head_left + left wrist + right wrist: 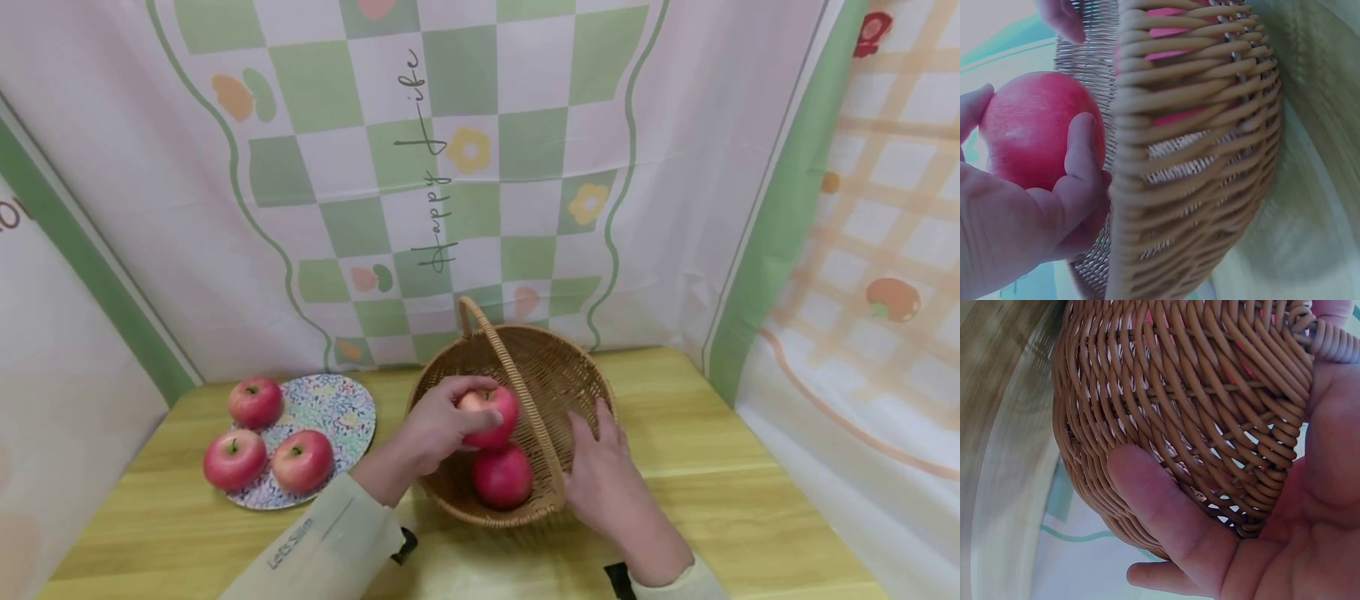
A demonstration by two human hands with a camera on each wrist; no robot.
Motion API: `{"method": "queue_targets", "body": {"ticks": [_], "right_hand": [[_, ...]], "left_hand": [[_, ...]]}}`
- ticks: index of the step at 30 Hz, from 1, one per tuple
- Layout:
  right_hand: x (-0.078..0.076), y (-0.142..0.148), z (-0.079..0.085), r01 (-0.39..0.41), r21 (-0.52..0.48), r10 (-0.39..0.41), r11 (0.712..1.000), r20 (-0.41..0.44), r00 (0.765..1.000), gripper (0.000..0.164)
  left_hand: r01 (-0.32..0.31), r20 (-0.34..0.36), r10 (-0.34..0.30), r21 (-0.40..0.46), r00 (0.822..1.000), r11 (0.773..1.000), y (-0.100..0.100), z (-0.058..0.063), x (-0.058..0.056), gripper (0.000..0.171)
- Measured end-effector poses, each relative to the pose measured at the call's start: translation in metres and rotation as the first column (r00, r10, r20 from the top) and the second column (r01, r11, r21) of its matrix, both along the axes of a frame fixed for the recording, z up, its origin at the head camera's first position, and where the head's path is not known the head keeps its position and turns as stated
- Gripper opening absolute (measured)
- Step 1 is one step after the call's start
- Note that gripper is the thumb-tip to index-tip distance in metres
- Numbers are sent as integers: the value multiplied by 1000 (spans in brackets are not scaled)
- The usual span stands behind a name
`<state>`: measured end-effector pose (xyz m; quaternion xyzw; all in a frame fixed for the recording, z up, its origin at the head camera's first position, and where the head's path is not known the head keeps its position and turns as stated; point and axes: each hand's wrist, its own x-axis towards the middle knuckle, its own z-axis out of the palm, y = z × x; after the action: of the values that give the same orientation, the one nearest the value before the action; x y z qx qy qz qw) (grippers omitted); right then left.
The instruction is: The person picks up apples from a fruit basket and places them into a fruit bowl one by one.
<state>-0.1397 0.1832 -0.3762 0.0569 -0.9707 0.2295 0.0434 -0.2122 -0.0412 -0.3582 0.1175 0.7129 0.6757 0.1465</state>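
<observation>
In the head view my left hand (437,427) grips a red apple (491,417) over the left half of the wicker basket (558,379). The left wrist view shows thumb and fingers spread around this apple (1038,128), close beside the basket's rim. A second apple (502,479) lies inside the basket, just below the held one in the head view. My right hand (609,479) holds the basket at its right rim, near the base of the arched handle (517,375). In the right wrist view, a finger (1160,506) lies along the outside of the woven wall.
On the left of the wooden table (675,417), a round patterned plate (348,408) carries three apples (255,402). Behind the basket hangs a green-and-white checked cloth (457,208). Further cloths close off both sides.
</observation>
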Motion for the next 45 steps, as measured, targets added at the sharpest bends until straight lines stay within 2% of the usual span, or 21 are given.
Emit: {"method": "queue_targets", "body": {"ticks": [4,14,22,27,31,39,45], "right_hand": [[-1,1,0,-5,-14,5,1000,5,1000,72],[-2,5,-2,-14,-59,15,998,20,1000,88],[-4,5,-1,-4,-58,6,998,31,1000,88],[-5,5,-1,-1,-56,2,998,25,1000,88],[-5,4,-1,-4,-61,5,998,27,1000,86],[-6,4,-2,5,-60,-3,998,27,1000,87],[-5,5,-3,5,-60,-3,998,29,1000,86]], "left_hand": [[3,-5,-3,22,1000,1000,-7,4,3,46],[30,1,-30,1,1000,1000,-21,8,11,44],[49,6,-50,24,999,999,-32,12,18,46],[53,14,-53,41,998,998,-41,18,22,50],[19,-6,-19,24,1000,1000,-56,25,22,50],[-134,2,135,-72,991,988,-100,40,11,56],[-168,29,173,-124,984,978,-133,48,1,63]]}}
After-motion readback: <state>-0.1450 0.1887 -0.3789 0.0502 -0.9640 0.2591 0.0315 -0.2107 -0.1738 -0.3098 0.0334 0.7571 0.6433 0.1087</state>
